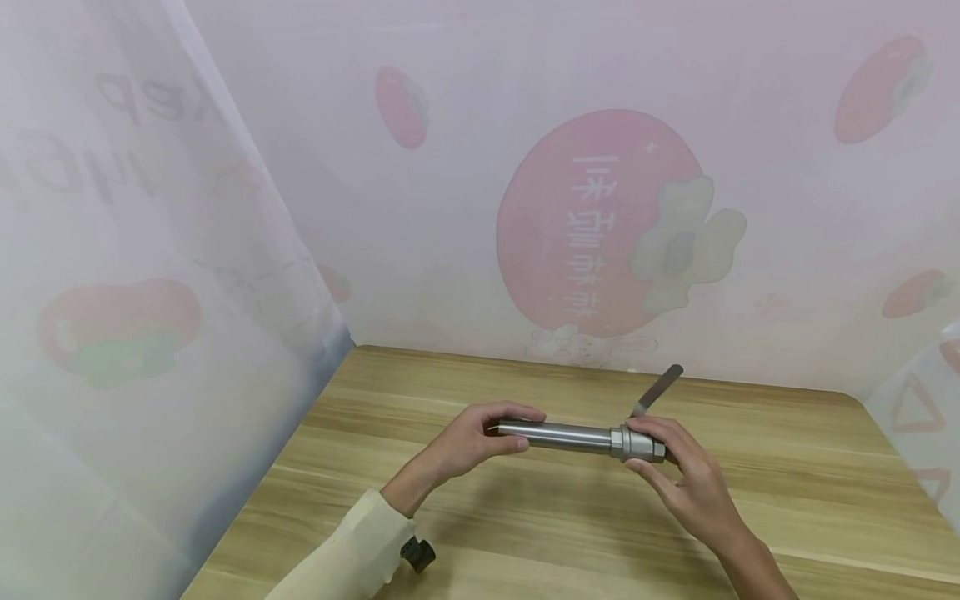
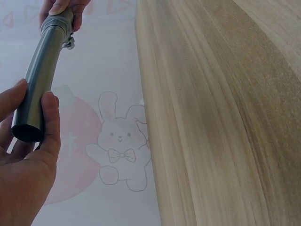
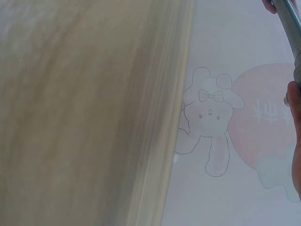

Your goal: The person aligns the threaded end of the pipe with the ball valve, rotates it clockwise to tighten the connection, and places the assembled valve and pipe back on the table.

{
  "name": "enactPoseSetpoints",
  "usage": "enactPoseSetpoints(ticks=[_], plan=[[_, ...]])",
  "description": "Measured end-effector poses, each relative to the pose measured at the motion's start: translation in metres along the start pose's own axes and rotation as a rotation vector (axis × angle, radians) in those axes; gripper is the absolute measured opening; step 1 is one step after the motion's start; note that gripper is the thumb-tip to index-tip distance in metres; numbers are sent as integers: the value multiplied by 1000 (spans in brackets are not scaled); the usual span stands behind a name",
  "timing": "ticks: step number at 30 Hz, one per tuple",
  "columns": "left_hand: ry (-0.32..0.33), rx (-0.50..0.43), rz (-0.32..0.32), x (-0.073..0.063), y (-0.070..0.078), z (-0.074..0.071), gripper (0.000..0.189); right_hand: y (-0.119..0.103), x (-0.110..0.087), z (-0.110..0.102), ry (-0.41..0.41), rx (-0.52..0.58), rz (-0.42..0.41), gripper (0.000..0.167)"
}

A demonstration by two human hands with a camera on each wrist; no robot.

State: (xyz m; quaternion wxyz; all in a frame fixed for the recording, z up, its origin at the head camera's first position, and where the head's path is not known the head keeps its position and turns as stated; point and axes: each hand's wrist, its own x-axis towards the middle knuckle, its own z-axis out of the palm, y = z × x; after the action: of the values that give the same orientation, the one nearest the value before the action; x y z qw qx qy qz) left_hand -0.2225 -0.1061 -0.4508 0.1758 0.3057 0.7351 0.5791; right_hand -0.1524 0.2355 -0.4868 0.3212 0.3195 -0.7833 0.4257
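My left hand (image 1: 468, 437) pinches the pipe (image 1: 566, 437), right hand (image 1: 697, 487) grips the valve (image 1: 636, 445); pipe sits low, right of centre, head view. Slack left pinch could let its smooth end dip.

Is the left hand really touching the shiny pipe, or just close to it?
Touching. The left wrist view shows the left hand holding the pipe near its end, pressed against both sides.
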Motion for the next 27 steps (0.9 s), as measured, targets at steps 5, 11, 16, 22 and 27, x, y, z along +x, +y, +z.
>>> enactPoseSetpoints(ticks=[5,11,16,22,27], plan=[[-8,-4,10,1,0,0,43,-3,0,0,-12,-6,23,69],[-30,15,-4,1,4,-1,48,-5,0,-1,-23,-8,49,73],[-36,63,-42,1,7,-3,48,-4,0,0,-24,-5,49,73],[-43,77,-59,2,8,-4,44,-4,0,0,-30,0,49,73],[-54,76,-54,2,6,-4,42,-4,0,0,-31,8,47,73]])
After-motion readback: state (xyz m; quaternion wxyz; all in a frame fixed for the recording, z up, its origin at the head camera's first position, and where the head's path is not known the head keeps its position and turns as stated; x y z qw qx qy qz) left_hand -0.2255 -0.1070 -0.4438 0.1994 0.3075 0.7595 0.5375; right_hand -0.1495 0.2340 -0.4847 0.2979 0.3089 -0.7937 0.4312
